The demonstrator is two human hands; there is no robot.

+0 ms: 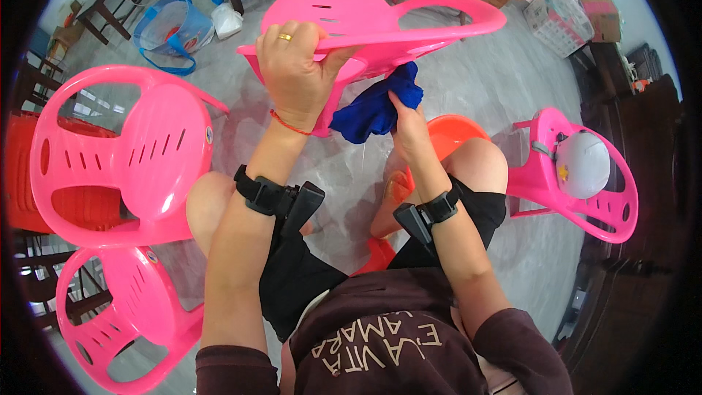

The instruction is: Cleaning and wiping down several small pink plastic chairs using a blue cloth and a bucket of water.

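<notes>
A pink plastic armchair (329, 3) is tipped in front of me, its slotted seat or back turned upward. My left hand (293, 68) grips the chair's rim, fingers curled over the top and thumb beneath. Below the chair's underside, my right hand (408, 120) holds a crumpled blue cloth (367, 112). Part of the cloth lies against or just under the chair; I cannot tell whether it touches. An orange plastic basin (455, 129) stands on the floor beyond my right knee, partly covered by my arm and leg.
Two more pink chairs (164, 153) (140, 291) stand to my left, near red stacked plastic (82, 206). At right, a pink chair (543, 170) carries a white helmet (584, 164). A blue bag (170, 27), a white plastic bag (226, 21) and a white basket (559, 24) sit farther off.
</notes>
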